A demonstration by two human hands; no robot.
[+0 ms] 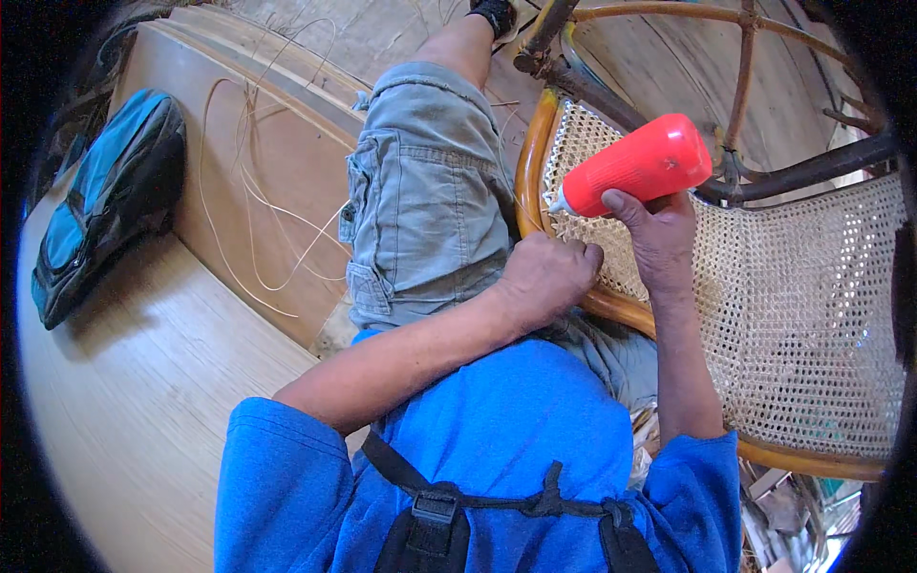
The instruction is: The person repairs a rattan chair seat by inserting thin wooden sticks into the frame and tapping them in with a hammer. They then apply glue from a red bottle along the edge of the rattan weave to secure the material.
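Note:
A red squeeze bottle (635, 167) is gripped in my right hand (661, 234), tilted so its pale nozzle points down to the left. The nozzle tip sits at the woven cane panel (793, 286), close to its curved wooden rim (537, 158); whether it touches cannot be made out. My left hand (554, 275) is closed beside that rim, below the nozzle. A thin strand (519, 202) runs down toward its curled fingers, but what they hold is hidden. The panel belongs to a rattan chair frame (745, 86) lying against my lap.
Long loose cane strands (250, 181) trail over the brown boards (277, 143) at left. A teal and black backpack (115, 205) rests on a pale wooden surface (134, 420). Dark curved chair poles (802, 174) cross the upper right. Scraps (788, 516) lie at lower right.

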